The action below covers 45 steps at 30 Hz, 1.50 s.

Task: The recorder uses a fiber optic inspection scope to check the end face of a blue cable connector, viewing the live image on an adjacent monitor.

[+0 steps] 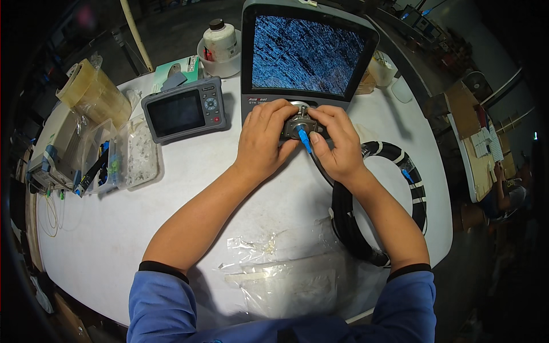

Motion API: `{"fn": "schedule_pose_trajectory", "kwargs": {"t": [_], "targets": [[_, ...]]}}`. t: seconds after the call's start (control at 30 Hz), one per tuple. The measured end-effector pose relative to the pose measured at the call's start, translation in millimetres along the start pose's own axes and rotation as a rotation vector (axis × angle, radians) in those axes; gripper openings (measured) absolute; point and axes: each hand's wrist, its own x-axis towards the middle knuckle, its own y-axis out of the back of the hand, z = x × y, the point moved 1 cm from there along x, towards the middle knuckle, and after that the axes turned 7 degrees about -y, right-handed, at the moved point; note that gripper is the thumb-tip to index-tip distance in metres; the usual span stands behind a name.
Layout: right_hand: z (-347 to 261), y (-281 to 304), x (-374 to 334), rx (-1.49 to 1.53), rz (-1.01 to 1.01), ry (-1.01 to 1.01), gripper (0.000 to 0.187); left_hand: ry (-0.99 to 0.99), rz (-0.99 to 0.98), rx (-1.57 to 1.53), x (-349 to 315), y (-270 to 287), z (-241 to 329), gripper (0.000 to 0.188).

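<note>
Both my hands are at the front of a grey inspection unit with a large screen (309, 51), which displays a blue and black streaky texture. My left hand (262, 136) curls its fingers round the left side of a small metal fixture (293, 130) below that screen. From the other side my right hand (338, 143) grips the same fixture, fingers near its top and thumb beside the plug. A blue fibre-optic connector (304, 140) sits in the fixture's front and slants toward me. Its black cable runs down under my right hand. The fingertips are partly hidden.
A coiled black cable (343, 220) with another blue connector (406, 175) lies under my right forearm. Clear plastic bags (286, 280) lie nearest me. To the left are a grey handheld tester (184, 110), plastic boxes (142, 151) and tape rolls (94, 91). A bottle (222, 41) stands behind.
</note>
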Motion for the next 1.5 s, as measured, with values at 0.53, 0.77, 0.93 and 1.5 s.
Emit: {"fn": "schedule_pose_trajectory", "kwargs": {"t": [0.53, 0.77, 0.93, 1.5], "targets": [[0.7, -2.1, -0.4, 0.012, -0.003, 0.003, 0.041, -0.007, 0.011, 0.007, -0.8, 0.1, -0.5, 0.069], [0.0, -1.2, -0.5, 0.015, -0.006, -0.009, 0.04, -0.003, 0.01, 0.0, 0.2, 0.1, 0.5, 0.069], [0.2, -1.3, -0.7, 0.017, -0.01, -0.012, 0.039, -0.005, 0.011, -0.006, -0.4, -0.1, 0.1, 0.069], [-0.5, -0.7, -0.2, 0.014, -0.007, -0.003, 0.04, -0.011, -0.007, 0.002, -1.5, 0.6, 0.8, 0.072]]}}
